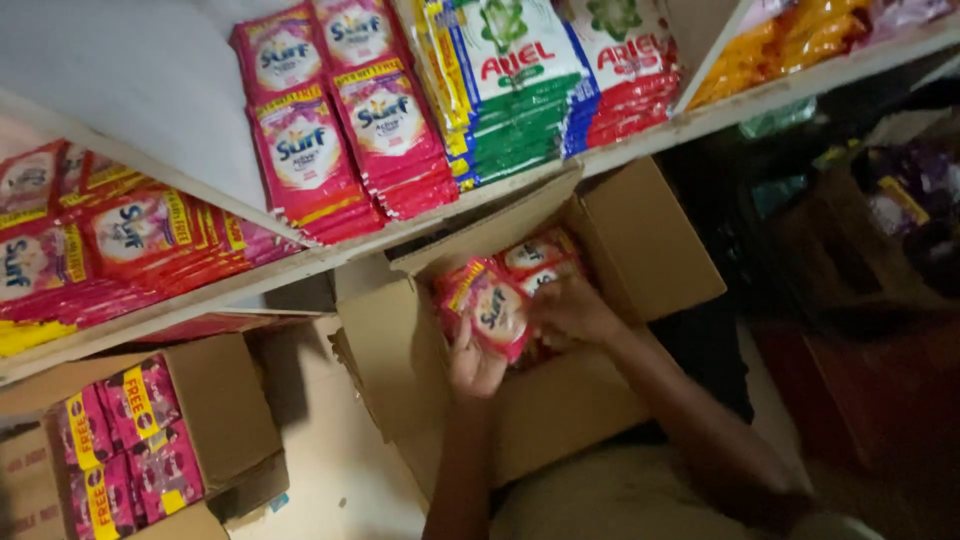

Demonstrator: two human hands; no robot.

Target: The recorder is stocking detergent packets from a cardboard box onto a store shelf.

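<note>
A small stack of flat pink plastic sachets of washing powder [492, 308] sits between both hands, just above the open brown cardboard carton [560, 400] that the person holds against the lap. The left hand [474, 362] cups the stack from below, its grip closed on the lower edge with the thumb over the front face. The right hand [572, 310] presses on the stack's right side, its grip also closed on the sachets, with the fingers lying partly over more pink sachets [535, 255] inside the carton.

These sachets look light, thin and limp, with a glossy film that is likely slippery, so a loose stack would probably fan out or slide apart if it were pinched at one corner only. The powder inside gives each one a little body but no stiffness. A hold across the flat faces, with a palm under the bottom edge, as seen here, seems the surest way to keep them squared. They do not look fragile, though a hard squeeze might burst a seam.

Above the carton runs a white wooden shelf [330, 258] carrying piles of similar pink sachets [345, 130] and green, white and red packets [540, 85]. To the lower left stands a second cardboard box of pink sachets with yellow bands [125, 440].
</note>
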